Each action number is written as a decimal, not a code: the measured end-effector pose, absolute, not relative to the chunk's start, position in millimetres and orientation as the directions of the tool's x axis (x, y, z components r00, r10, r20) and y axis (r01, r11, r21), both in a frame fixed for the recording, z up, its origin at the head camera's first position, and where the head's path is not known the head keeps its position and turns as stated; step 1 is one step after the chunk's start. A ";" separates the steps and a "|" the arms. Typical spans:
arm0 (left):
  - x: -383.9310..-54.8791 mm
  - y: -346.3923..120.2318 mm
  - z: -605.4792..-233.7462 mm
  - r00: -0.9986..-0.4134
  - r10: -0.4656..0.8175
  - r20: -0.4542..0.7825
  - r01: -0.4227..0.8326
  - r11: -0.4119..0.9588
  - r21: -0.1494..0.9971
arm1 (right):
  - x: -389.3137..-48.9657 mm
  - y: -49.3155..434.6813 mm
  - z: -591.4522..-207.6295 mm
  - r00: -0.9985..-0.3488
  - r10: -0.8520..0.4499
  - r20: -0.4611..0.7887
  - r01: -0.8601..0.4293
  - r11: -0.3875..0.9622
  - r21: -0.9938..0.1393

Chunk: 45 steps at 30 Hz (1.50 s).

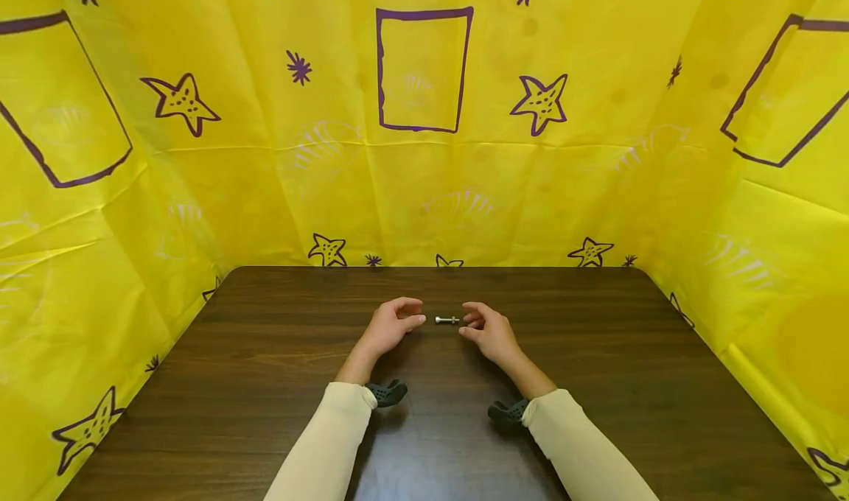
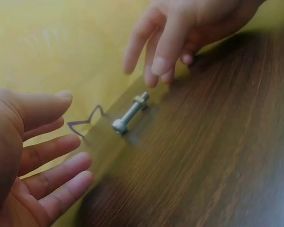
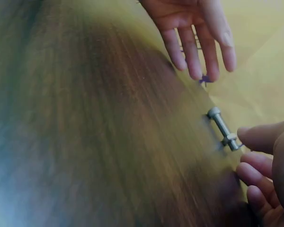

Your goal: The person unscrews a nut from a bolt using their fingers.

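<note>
A silvery bolt with a nut threaded near its tip lies on its side on the dark wooden table. Its head points toward the left hand, the nut end toward the right. To its left, the left hand is held with fingers spread and nothing between them. The right hand sits close by the nut end, fingers relaxed, thumb and fingertips right at the bolt's tip in the right wrist view. No grip on the bolt shows in either wrist view.
The brown wood-grain table has its far edge against a yellow cloth backdrop with purple starfish drawings. Cloth also hangs at the left and right sides. Each wrist wears a dark perforated band, like the left one.
</note>
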<state>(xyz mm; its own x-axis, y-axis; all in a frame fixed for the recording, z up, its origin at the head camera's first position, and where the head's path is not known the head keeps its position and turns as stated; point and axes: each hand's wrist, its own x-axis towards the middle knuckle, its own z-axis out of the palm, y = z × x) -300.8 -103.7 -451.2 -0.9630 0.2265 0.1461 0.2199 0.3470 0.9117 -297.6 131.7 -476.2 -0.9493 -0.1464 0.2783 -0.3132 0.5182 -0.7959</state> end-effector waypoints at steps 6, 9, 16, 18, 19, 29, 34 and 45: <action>-303.9 -93.4 -456.0 -0.970 0.201 0.138 0.209 0.393 0.896 | -302.5 124.3 -476.4 -0.954 -0.128 0.271 -0.292 0.597 -0.747; -306.6 -87.3 -458.7 -0.972 0.200 0.124 0.202 0.441 0.875 | -304.6 121.3 -476.5 -0.950 -0.128 0.284 -0.296 0.660 -0.691; -309.9 -72.5 -459.1 -0.981 0.140 0.134 0.192 0.602 0.775 | -308.3 113.9 -474.9 -0.961 -0.080 0.263 -0.227 0.770 -0.597; -310.4 -68.3 -458.6 -0.982 0.126 0.143 0.191 0.648 0.737 | -308.8 112.4 -474.6 -0.967 -0.067 0.247 -0.203 0.788 -0.581; -310.6 -66.4 -458.6 -0.982 0.121 0.145 0.189 0.665 0.722 | -309.1 111.6 -474.5 -0.969 -0.059 0.241 -0.192 0.794 -0.577; -311.8 -55.9 -460.3 -0.983 0.078 0.166 0.167 0.756 0.633 | -310.2 108.0 -473.6 -0.974 -0.007 0.228 -0.138 0.814 -0.564; -312.1 -57.2 -460.7 -0.982 0.075 0.175 0.170 0.761 0.626 | -310.6 107.8 -473.1 -0.974 -0.039 0.224 -0.160 0.816 -0.556; -310.5 -65.7 -456.4 -0.977 0.127 0.174 0.214 0.640 0.738 | -310.9 118.2 -470.8 -0.966 -0.139 0.218 -0.254 0.676 -0.692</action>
<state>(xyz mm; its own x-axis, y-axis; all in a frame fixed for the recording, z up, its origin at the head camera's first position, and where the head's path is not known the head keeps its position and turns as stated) -310.5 -65.7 -456.4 -0.9766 0.1270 0.1737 0.2144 0.6401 0.7378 -310.9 118.2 -470.8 -0.9660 -0.1394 0.2179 -0.2536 0.6763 -0.6916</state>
